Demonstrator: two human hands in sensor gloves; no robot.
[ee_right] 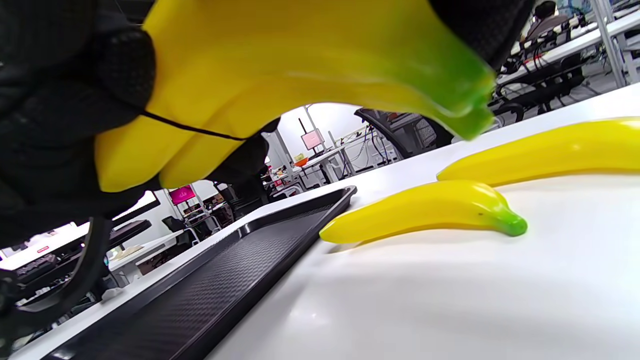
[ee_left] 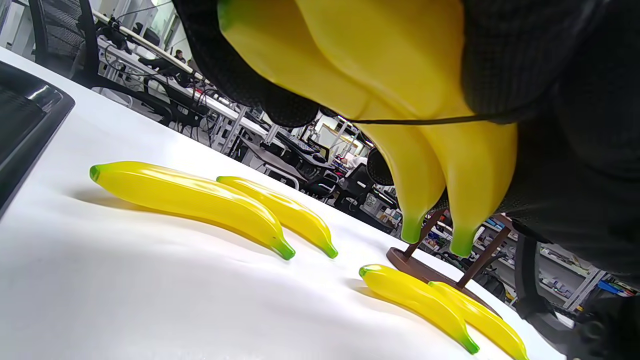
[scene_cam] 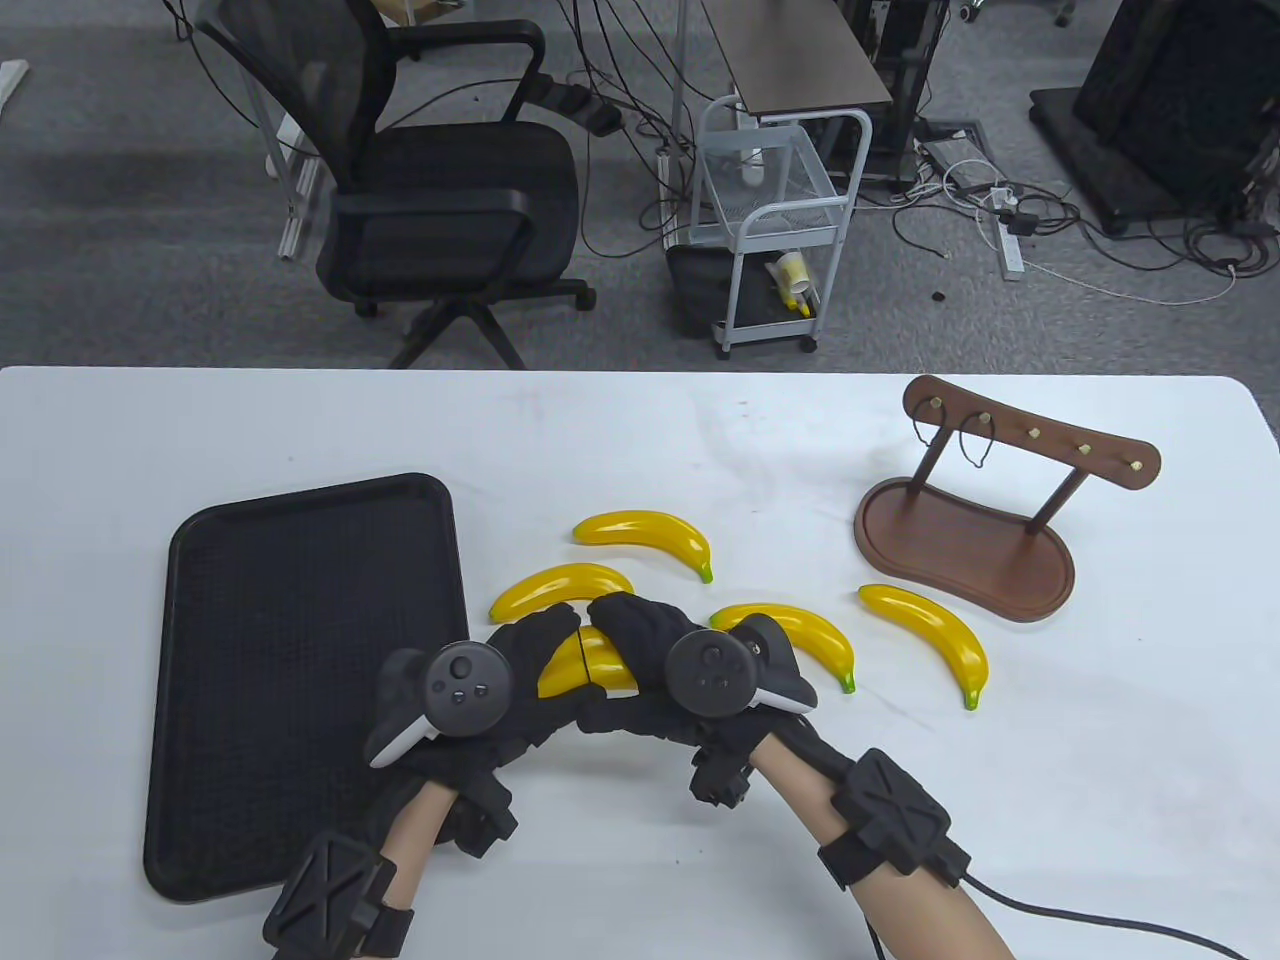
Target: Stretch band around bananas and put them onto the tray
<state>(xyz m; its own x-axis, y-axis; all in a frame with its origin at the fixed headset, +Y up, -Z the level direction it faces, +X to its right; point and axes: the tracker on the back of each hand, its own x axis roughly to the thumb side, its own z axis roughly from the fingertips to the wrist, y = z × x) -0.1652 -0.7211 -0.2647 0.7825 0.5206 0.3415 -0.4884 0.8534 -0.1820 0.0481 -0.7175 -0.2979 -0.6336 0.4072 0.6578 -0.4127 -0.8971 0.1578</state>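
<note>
Just above the table, both gloved hands grip two yellow bananas (scene_cam: pixel 592 668) pressed side by side. My left hand (scene_cam: pixel 535 645) holds them from the left and my right hand (scene_cam: pixel 622 622) curls over them from the right. A thin black band (ee_left: pixel 415 120) runs taut across the pair, its ends hidden under the gloves; the same band (ee_right: pixel 190 129) shows in the right wrist view. The black tray (scene_cam: pixel 300 680) lies just left of the hands. Several loose bananas lie nearby, one (scene_cam: pixel 560 588) just beyond the hands and one (scene_cam: pixel 790 640) to their right.
A brown wooden stand (scene_cam: pixel 965 545) with hooks stands at the right, spare bands (scene_cam: pixel 975 445) hanging from it. Two more bananas (scene_cam: pixel 645 535) (scene_cam: pixel 930 640) lie between hands and stand. Beyond the table's far edge are an office chair (scene_cam: pixel 440 190) and a cart.
</note>
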